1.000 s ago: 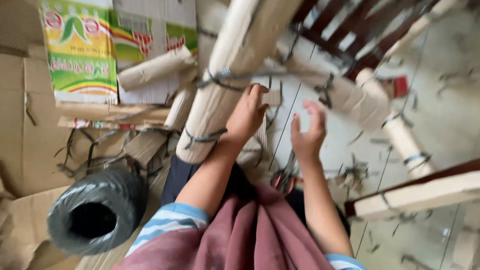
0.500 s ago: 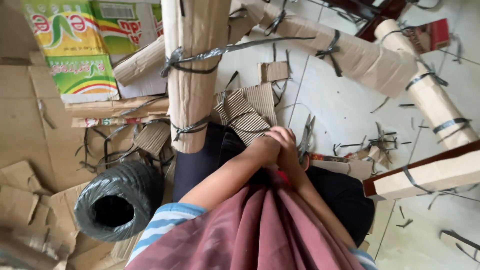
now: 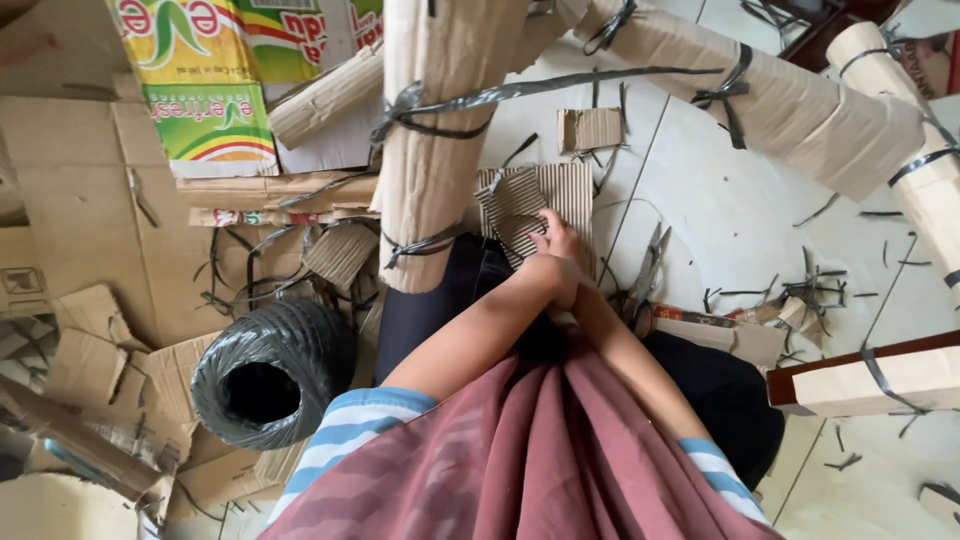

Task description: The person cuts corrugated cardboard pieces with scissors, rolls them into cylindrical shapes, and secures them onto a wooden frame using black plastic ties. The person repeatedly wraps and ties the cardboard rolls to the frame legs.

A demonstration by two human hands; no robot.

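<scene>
Hands [image 3: 556, 262] press corrugated sheet [image 3: 535, 205] below green-yellow carton [image 3: 195, 80].

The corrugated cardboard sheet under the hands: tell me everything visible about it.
The corrugated cardboard sheet is brown, with its ribbed fluting exposed and running mostly lengthwise. It lies flat on the pale tiled floor, beside the strapped cardboard-wrapped post. The hands rest on its near edge, covering part of it.

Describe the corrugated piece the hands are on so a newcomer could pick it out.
Start at the big cardboard-wrapped post tied with dark straps, top centre. Just right of its lower end, a ribbed cardboard sheet lies on the tiled floor, with the hands on its lower edge. Its exposed wavy ridges set it apart from the smaller scrap above.
</scene>
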